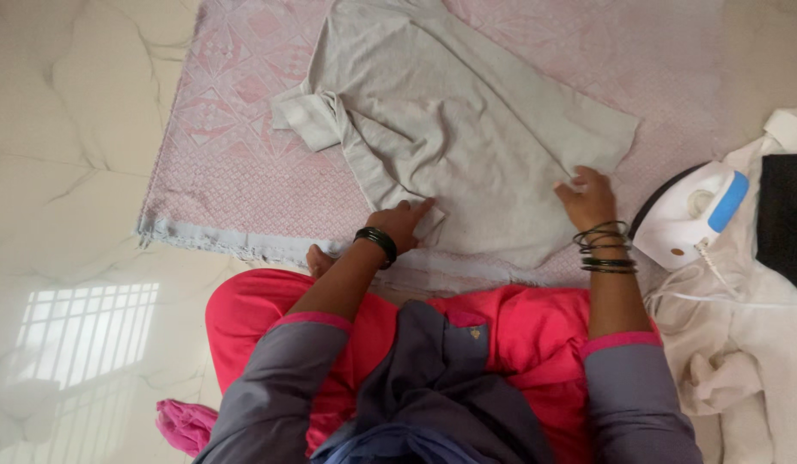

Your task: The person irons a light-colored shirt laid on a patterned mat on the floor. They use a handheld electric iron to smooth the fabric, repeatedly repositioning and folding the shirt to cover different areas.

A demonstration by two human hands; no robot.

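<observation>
Left hand [403, 225]: fingers pinched on the near edge of the grey garment [459, 129], a small light tab of fabric at the fingertips. Dark bangle on that wrist. Right hand [587, 199]: fingers curled over the garment's right corner, gripping the cloth edge; stack of thin bangles on the wrist.

Garment lies mostly flat on a pink patterned mat [235, 163], crumpled and folded over at the upper left where a sleeve or cuff is bunched. Its near hem sits close to the mat's near border, just ahead of the person's knees.

Mat is spread on a pale marble floor [81, 129]. Person sits at the mat's near edge, red-pink trousers, grey sleeves.

Right of the right hand, just beside the wrist: white electric iron [686, 215] with a blue part, cord trailing, resting on white cloth [742, 344]. Black item [785, 219] beyond it at the frame edge. Small pink cloth [184, 425] on the floor by the left hip.
</observation>
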